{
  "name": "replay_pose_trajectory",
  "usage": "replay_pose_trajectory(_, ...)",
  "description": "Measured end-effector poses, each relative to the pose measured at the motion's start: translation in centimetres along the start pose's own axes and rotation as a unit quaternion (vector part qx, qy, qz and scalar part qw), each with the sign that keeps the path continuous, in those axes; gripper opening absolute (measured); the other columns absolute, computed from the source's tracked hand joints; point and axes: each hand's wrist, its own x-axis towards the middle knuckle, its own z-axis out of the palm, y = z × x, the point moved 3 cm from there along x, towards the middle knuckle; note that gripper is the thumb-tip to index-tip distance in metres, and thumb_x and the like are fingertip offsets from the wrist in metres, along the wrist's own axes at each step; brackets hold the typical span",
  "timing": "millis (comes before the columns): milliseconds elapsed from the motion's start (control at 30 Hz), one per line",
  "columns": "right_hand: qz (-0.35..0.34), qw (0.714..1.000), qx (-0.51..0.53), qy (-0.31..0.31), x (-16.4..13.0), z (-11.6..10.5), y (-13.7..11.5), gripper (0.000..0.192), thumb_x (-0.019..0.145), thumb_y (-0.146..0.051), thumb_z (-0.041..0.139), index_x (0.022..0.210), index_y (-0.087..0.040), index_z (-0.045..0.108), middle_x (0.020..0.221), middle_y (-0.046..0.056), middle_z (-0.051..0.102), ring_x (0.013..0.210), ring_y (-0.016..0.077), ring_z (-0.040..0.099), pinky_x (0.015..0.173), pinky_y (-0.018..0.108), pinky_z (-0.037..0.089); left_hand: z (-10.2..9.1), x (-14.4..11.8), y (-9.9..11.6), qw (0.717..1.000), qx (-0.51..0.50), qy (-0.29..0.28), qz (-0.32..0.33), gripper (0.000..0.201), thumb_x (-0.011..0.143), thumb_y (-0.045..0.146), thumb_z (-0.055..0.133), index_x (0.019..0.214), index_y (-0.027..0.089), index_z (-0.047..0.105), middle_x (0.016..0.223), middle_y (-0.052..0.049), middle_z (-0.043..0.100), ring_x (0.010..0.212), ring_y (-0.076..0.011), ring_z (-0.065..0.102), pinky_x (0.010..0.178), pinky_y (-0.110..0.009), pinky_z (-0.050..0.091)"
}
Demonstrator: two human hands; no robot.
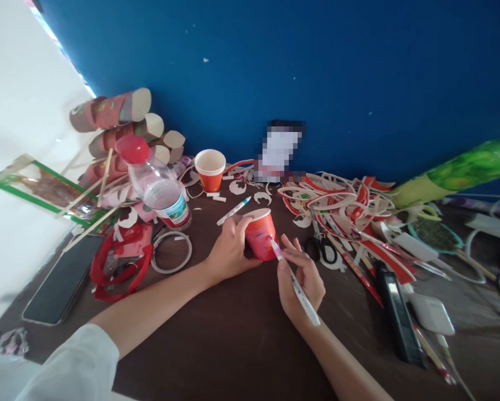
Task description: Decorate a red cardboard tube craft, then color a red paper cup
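My left hand (229, 250) grips a red paper cup (259, 233) from its left side, fingers over the rim and thumb low near the base. The cup tilts a little and carries purple-pink marks on its front. In my right hand (302, 275) is a white marker pen (300, 292) with a pink-purple tip end, which touches or nearly touches the cup's front. A second marker (234, 211) with a teal end lies on the table behind my left hand. Farther back stands a stack of orange and white paper cups (210, 170).
Left are a plastic bottle (162, 192) with a red cap, a phone (62, 278), a red strap loop (122, 270) and stacked cardboard rolls (120, 111). Right lie black scissors (320, 248), tangled paper strips (337, 203), a black cutter (400, 314) and a white case (434, 314). A blue panel (233, 67) rises behind.
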Motion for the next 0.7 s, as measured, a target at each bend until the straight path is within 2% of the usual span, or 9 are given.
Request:
replay_pose_trajectory(133,-0.008,1.000,0.002,-0.019,0.08,0.12,-0.11,0.020,0.085,-0.010,0.057,0.100,-0.021,0.062,0.101,0.006,0.072,0.110,0.0290,0.067,0.108,0.062,0.040,0.05,0.01,-0.01,1.000,0.006,-0.003,0.004,0.104,0.053,0.027,0.087,0.135,0.020,0.023,0.118,-0.014,0.045,0.108,-0.0319,0.052,0.090,-0.057,0.049)
replay_pose_trajectory(267,-0.003,1.000,0.000,0.018,0.19,-0.01,-0.15,0.018,0.085,-0.009,0.057,0.098,-0.021,0.062,0.092,0.004,0.071,0.108,0.0286,0.068,0.106,0.061,0.041,0.10,0.00,-0.03,1.000,0.005,-0.004,0.004,0.101,0.053,0.026,0.086,0.134,0.019,0.025,0.117,-0.014,0.045,0.108,-0.0323,0.052,0.090,-0.057,0.050)
replay_pose_trajectory(433,-0.010,1.000,0.002,-0.006,0.17,0.13,-0.16,0.020,0.084,-0.009,0.058,0.100,-0.020,0.062,0.095,0.005,0.071,0.109,0.0289,0.068,0.107,0.061,0.040,0.08,0.00,0.00,1.000,0.002,0.001,0.014,0.105,0.051,0.024,0.087,0.134,0.020,0.023,0.116,-0.013,0.044,0.108,-0.0322,0.052,0.091,-0.059,0.049)
replay_pose_trajectory(567,-0.013,1.000,-0.003,0.014,0.23,-0.03,-0.15,0.019,0.084,-0.009,0.057,0.098,-0.020,0.062,0.090,0.004,0.071,0.109,0.0286,0.068,0.107,0.060,0.040,0.05,-0.02,-0.02,1.000,0.000,0.001,0.009,0.105,0.051,0.023,0.088,0.135,0.022,0.023,0.116,-0.012,0.043,0.108,-0.0319,0.051,0.092,-0.058,0.049)
replay_pose_trajectory(700,-0.020,1.000,-0.001,-0.017,0.17,0.11,-0.19,0.021,0.084,-0.010,0.057,0.101,-0.021,0.061,0.097,0.005,0.072,0.110,0.0281,0.067,0.107,0.061,0.040,0.07,-0.08,-0.01,1.000,-0.002,-0.005,0.010,0.106,0.051,0.023,0.087,0.135,0.023,0.023,0.117,-0.012,0.043,0.108,-0.0318,0.051,0.091,-0.058,0.049)
